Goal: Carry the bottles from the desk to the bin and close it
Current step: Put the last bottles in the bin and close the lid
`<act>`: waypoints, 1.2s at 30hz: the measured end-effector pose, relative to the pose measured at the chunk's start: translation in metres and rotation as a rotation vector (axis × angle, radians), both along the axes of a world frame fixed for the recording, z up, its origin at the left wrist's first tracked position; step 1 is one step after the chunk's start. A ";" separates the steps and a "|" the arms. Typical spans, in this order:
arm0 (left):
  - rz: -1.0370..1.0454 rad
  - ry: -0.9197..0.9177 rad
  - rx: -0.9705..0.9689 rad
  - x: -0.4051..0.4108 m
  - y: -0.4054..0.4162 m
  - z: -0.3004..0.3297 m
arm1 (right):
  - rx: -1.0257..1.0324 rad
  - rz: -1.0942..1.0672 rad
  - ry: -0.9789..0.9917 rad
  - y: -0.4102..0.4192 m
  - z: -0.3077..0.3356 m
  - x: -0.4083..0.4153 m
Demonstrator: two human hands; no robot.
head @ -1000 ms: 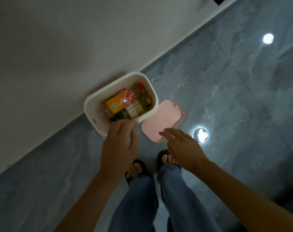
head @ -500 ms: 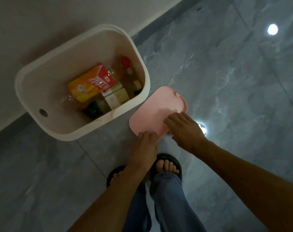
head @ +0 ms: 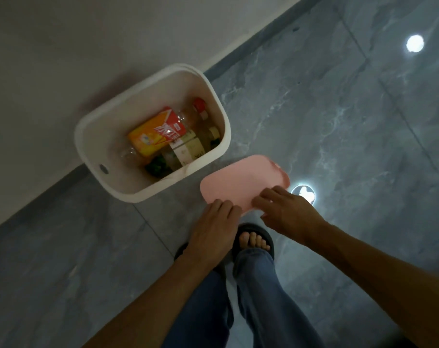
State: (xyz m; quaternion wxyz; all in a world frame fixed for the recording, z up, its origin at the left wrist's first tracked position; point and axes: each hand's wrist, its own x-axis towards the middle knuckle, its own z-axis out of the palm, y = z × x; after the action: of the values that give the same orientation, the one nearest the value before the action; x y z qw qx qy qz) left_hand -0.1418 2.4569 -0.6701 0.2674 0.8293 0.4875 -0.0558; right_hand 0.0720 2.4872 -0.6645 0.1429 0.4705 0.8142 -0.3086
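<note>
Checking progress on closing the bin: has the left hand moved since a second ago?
Yes. The left hand has left the bin rim and now touches the pink lid on the floor.

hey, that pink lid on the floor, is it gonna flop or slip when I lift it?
The pink lid looks like a thin, flat plastic panel, so it is probably light and fairly stiff. It lies flat on glossy floor tile, so getting fingertips under its edge may be fiddly. Left hand and right hand reach its near edge.

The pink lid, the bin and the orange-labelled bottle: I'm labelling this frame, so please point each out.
pink lid (head: 241, 179), head view, bare top surface.
bin (head: 214, 90), head view, white rim at the far right corner.
orange-labelled bottle (head: 155, 135), head view, middle of its label.
</note>
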 end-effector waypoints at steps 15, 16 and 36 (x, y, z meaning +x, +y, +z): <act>0.033 -0.096 0.237 -0.055 0.065 0.295 | -0.166 -0.714 0.493 -0.004 0.243 -0.065; 0.071 -0.120 0.268 -0.059 0.072 0.302 | -0.240 -0.815 0.576 0.001 0.249 -0.075; 0.449 0.062 0.052 -0.124 0.085 0.115 | -0.813 -1.941 1.252 0.048 0.133 -0.189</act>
State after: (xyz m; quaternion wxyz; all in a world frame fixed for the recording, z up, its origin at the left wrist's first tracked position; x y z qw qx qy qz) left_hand -0.2660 2.5415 -0.5552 0.2366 0.7045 0.6691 -0.0080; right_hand -0.1171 2.5352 -0.5317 -0.4263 0.5736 -0.1019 -0.6920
